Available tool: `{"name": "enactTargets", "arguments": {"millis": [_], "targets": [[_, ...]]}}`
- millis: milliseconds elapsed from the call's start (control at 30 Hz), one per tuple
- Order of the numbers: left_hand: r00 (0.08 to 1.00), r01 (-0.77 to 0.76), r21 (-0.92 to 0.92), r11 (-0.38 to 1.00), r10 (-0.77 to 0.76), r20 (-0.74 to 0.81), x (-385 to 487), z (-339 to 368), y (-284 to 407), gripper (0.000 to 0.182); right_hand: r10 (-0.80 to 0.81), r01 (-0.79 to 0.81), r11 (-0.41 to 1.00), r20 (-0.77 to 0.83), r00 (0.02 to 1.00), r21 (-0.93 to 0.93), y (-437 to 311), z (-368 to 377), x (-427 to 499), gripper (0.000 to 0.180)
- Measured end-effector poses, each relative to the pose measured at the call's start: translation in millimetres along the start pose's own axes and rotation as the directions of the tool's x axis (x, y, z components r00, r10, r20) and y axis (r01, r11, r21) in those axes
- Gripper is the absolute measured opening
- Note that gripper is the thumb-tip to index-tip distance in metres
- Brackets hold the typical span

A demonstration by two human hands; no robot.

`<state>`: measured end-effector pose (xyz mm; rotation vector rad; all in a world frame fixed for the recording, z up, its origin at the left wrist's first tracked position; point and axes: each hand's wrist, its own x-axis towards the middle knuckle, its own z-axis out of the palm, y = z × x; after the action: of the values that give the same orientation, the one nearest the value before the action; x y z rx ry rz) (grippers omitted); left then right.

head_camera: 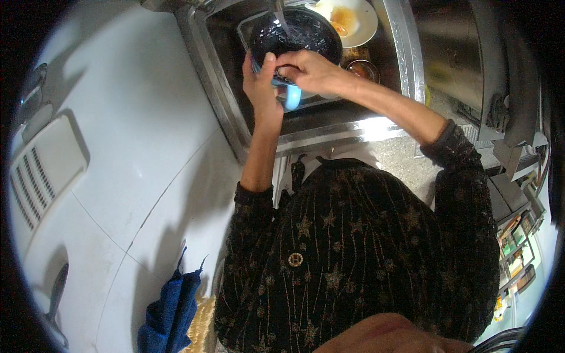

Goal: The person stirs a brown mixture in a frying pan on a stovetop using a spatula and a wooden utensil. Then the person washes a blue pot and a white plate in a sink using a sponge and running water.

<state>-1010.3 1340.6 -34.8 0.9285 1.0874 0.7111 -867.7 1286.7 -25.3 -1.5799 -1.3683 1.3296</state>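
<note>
Over the sink [309,139], my left hand [261,84] grips a light blue mug [292,97], its curved handle facing me. The mug is tilted, and most of its body is hidden by my fingers. My right hand [313,69] is bent at the mug's rim, with the fingertips at its mouth. Just beyond my hands stands a dark round basin or pan [304,31] holding water. A stream of water [280,20] falls into it from above.
A white plate [365,26] with orange-yellow food residue lies at the sink's far right. Below it is a small round dish [364,70]. A white slotted rack [48,176] and a dark blue folded cloth or umbrella [170,309] are to the left.
</note>
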Motion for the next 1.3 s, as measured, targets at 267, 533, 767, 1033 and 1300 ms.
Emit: {"name": "enactTargets", "arguments": {"millis": [267,533,767,1033,1300], "targets": [[0.985,0.164,0.144,0.976,-0.155,-0.07,-7,-15,16,0.083,0.039,-0.012,0.586,0.014,0.999,-0.81,-18,-72,-25,0.028],[0.994,-0.087,0.538,0.838,0.111,-0.013,-11,-45,31,0.091,-0.208,0.013,0.946,-0.575,0.791,-0.324,24,-106,-51,0.019],[0.698,-0.518,0.835,0.185,0.657,0.287,-31,-53,35,0.096,-0.077,-0.204,0.9,-0.6,0.796,-0.386,66,-106,-79,0.02],[0.724,-0.442,0.816,0.372,0.685,0.081,-47,-62,54,0.098,-0.072,-0.195,0.914,-0.614,0.786,-0.356,68,-100,-94,0.019],[0.682,-0.409,0.888,0.209,0.717,0.145,-76,-59,54,0.097,-0.084,-0.179,0.925,-0.639,0.765,-0.336,73,-94,-102,0.018]]}}
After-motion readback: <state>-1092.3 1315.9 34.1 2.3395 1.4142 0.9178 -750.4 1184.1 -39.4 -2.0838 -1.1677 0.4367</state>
